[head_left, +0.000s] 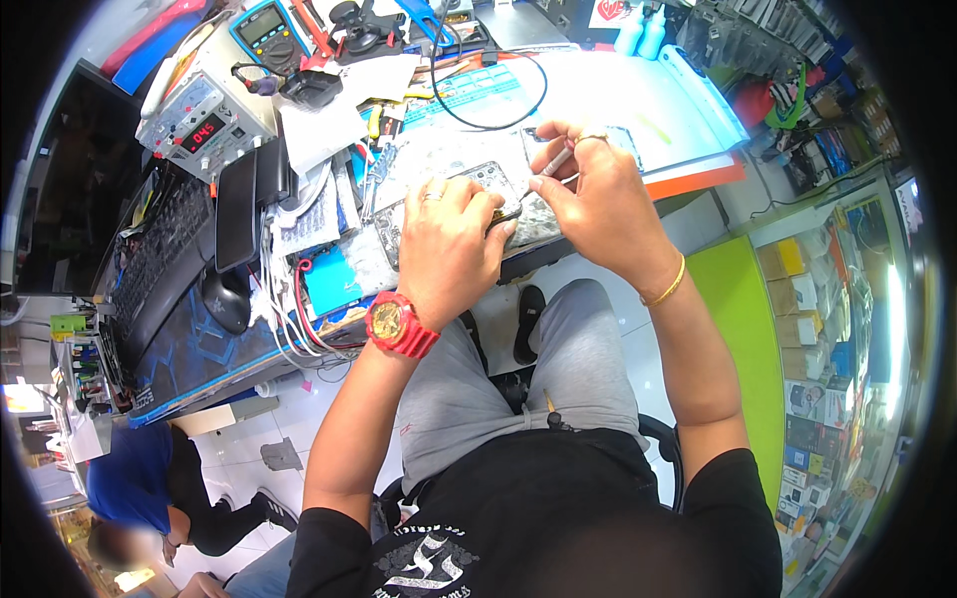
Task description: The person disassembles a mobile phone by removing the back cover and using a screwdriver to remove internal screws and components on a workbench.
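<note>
An opened phone (493,179) with bare inner parts lies near the front edge of the workbench. My left hand (451,237) is closed on its near side, thumb and fingers pressing along the edge, and covers much of it. In my right hand (598,189) a slim pen-like tool (560,159) is pinched between thumb and fingers. Its thin dark tip points down at the phone's right edge, close to my left fingertips. Whether the tip touches the phone, I cannot tell. Another phone-like part (623,145) is partly hidden behind my right hand.
Left of my hands are a black phone (236,212), a mouse (226,299), a keyboard (164,254) and a power supply (204,125). A black cable (545,95) loops behind the work. Blue bottles (651,35) stand at the back. Another person (135,478) sits at lower left.
</note>
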{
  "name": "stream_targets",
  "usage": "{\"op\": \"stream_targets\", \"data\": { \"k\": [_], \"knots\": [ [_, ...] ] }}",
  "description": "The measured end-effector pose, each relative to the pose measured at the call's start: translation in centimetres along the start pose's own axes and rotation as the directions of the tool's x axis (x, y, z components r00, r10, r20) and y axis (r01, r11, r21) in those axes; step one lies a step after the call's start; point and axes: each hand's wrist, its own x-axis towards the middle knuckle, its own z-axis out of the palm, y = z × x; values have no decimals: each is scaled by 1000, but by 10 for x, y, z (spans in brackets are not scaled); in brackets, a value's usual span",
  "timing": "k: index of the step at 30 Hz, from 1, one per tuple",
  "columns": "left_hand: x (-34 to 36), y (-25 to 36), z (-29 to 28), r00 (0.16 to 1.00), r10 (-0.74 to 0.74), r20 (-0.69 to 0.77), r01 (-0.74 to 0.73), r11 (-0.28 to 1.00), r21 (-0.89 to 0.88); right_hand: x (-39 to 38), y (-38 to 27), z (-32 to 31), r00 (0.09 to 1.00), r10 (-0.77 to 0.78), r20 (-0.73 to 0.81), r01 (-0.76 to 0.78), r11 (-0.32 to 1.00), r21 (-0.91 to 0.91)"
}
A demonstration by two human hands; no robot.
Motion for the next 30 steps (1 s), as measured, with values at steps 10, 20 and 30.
{"op": "stream_targets", "data": {
  "k": [10, 20, 30],
  "knots": [
    [20, -2, 7, 978, 131, 163, -162, 966, 200, -1, -2, -7, 999, 2, -51, -2, 1000, -4],
    [32, 14, 9, 873, 271, 406, -453, 761, 466, -11, 4, -12, 994, 75, -85, -72, 997, 40],
    [35, 16, 12, 856, 205, 475, -434, 785, 442, -15, 5, -15, 993, 81, -89, -78, 996, 38]
  ]
}}
